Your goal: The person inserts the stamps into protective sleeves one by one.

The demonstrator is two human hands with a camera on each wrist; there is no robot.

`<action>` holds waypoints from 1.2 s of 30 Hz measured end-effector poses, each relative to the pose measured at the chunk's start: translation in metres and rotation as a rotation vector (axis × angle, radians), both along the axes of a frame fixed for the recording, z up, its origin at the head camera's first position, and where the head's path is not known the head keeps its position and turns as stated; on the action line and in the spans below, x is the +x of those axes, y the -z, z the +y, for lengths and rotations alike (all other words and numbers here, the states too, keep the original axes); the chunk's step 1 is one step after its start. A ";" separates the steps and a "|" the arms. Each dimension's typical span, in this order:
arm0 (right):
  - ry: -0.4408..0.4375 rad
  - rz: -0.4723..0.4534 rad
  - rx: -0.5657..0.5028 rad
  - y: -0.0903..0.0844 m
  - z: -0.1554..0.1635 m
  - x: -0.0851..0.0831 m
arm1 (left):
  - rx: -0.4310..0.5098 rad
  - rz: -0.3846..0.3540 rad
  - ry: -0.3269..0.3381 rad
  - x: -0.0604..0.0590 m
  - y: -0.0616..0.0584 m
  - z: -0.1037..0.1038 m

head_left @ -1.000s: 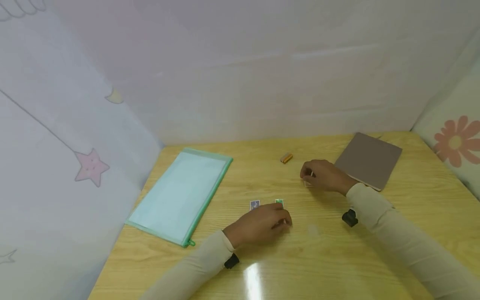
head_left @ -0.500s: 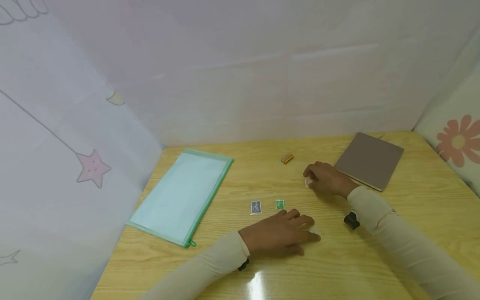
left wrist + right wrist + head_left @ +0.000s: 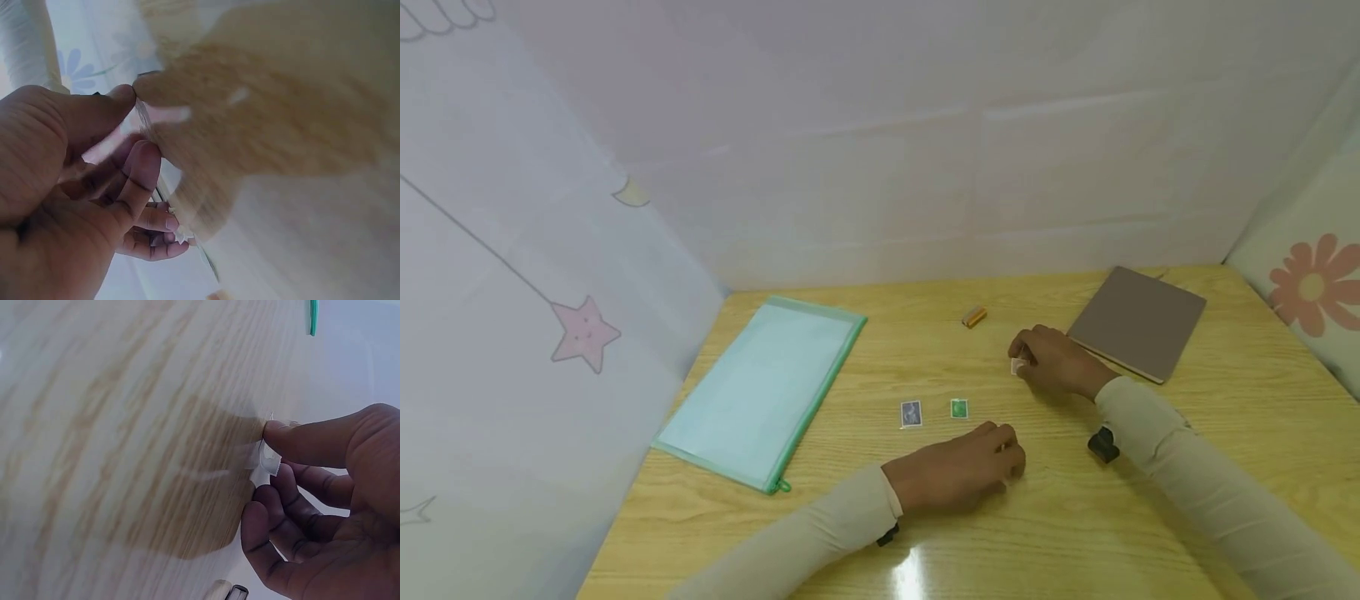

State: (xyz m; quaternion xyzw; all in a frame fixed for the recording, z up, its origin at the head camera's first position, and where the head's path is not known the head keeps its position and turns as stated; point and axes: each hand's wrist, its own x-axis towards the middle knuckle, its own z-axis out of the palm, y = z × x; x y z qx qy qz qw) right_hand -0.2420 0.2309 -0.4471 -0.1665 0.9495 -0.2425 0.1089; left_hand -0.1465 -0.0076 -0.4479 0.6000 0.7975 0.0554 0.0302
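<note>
Left hand [image 3: 75,206] fingers curled against blurred wooden table [image 3: 300,125], small white scrap [image 3: 182,235] at fingertips

I have two bare hands, my left hand [image 3: 958,475] and my right hand [image 3: 1056,362]. My arms are in long, soft sleeves [image 3: 1187,467] of a pale cream colour. A small black thing [image 3: 1102,446] sits at each wrist, under the cuff.

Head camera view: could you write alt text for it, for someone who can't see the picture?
Two hands in pale sleeves work on a wooden table: the right hand pinches a small white stamp, and the left hand rests with curled fingers near a blue stamp and a green stamp. A zip pouch, brown notebook and small orange object lie around them.
</note>
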 end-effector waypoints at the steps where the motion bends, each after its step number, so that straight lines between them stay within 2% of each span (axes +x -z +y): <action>1: 0.003 -0.001 -0.005 0.000 0.000 0.000 | 0.006 -0.010 -0.016 0.000 0.000 0.000; 4: 0.000 -0.003 -0.015 0.000 0.001 0.001 | 0.015 -0.039 -0.092 0.000 0.000 -0.002; 9: -0.004 -0.017 -0.031 -0.002 0.003 0.001 | 0.022 -0.113 -0.285 0.001 0.002 -0.006; 12: -0.009 -0.020 -0.042 -0.003 0.003 0.002 | 0.043 -0.146 -0.344 0.001 0.002 -0.009; 19: -0.001 -0.025 -0.045 -0.001 0.003 0.001 | 0.086 -0.117 -0.351 0.002 -0.001 -0.012; 25: 0.006 -0.017 -0.046 -0.002 0.003 0.001 | 0.053 0.014 -0.395 0.004 -0.001 -0.013; 28: 0.002 -0.015 -0.053 -0.003 0.003 0.001 | 0.013 0.092 -0.397 0.005 -0.002 -0.012; 30: 0.002 -0.017 -0.055 -0.002 0.004 0.001 | -0.004 0.119 -0.389 0.006 -0.002 -0.010; 33: -0.001 -0.021 -0.056 0.000 0.005 0.000 | -0.015 0.111 -0.384 0.005 -0.002 -0.008; 36: -0.003 -0.018 -0.056 0.002 0.005 0.000 | 0.006 0.058 -0.379 0.004 -0.002 -0.008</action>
